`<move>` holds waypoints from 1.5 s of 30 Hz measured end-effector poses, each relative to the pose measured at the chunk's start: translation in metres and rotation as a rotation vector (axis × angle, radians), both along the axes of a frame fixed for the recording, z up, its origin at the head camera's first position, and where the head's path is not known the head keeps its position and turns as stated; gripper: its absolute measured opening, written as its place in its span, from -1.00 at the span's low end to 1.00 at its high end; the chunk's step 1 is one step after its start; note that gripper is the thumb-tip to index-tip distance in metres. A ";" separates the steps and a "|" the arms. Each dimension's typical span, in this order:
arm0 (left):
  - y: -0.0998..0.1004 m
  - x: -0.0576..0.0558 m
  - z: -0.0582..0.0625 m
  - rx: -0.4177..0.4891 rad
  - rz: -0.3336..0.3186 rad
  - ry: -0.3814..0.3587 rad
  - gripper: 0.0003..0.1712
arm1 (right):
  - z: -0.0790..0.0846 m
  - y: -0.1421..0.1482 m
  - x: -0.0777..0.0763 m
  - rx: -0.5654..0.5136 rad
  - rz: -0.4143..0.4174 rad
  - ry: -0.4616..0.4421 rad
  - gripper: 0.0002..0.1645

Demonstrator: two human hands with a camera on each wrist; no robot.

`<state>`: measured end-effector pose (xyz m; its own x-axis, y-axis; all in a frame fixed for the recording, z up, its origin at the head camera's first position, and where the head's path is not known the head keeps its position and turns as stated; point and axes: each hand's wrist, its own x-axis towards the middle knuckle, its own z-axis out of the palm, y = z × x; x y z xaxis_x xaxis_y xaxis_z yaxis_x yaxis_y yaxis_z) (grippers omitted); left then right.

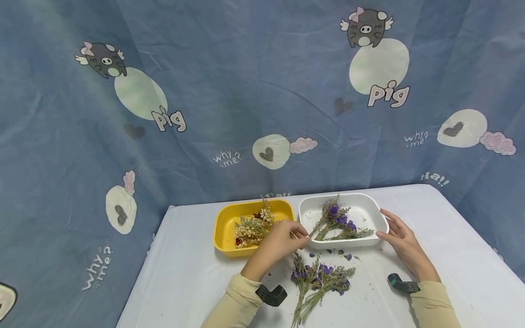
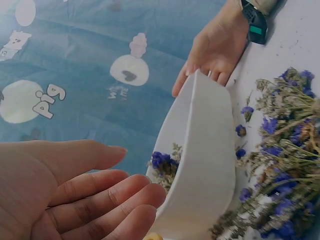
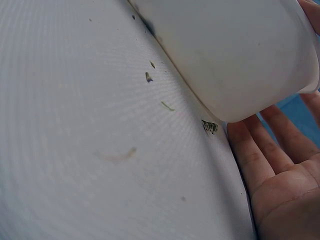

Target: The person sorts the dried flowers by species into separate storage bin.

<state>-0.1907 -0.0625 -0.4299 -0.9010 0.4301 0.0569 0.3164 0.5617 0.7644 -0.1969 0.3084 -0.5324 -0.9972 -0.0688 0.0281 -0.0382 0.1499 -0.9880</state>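
In the head view my right hand (image 1: 404, 241) holds the right end of a white plastic tray (image 1: 371, 207), its thumb at the rim and its fingers along the outer wall. Stems with purple dried flowers (image 1: 342, 219) lie inside the tray. My left hand (image 1: 283, 237) is at the tray's left end, fingers relaxed; the left wrist view shows nothing gripped in it. Whether its fingertips touch the wall I cannot tell. In front of the tray, between my forearms, lies a bunch of purple dried flowers (image 1: 324, 278).
A yellow tray (image 1: 223, 228) stands close to the white one on the left, with cream and red dried flowers (image 1: 254, 228) in it. Fallen petals (image 1: 347, 257) and bits dot the white tabletop (image 1: 176, 269). A blue printed curtain (image 1: 229, 100) hangs behind.
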 end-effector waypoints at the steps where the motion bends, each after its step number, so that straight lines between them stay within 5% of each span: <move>1: -0.003 0.002 -0.002 0.008 0.001 -0.001 -0.87 | 0.000 0.000 0.000 0.000 0.001 0.000 -0.05; 17: -0.038 0.039 -0.038 0.056 0.059 -0.055 -0.86 | -0.002 0.000 0.002 0.017 0.001 -0.017 -0.06; 36: -0.032 0.073 -0.070 0.136 0.077 -0.257 -0.84 | -0.004 -0.004 0.003 0.019 -0.017 -0.029 -0.04; 45: -0.023 0.076 -0.072 0.055 0.119 -0.172 -0.80 | -0.001 0.001 0.001 0.041 -0.014 -0.025 -0.04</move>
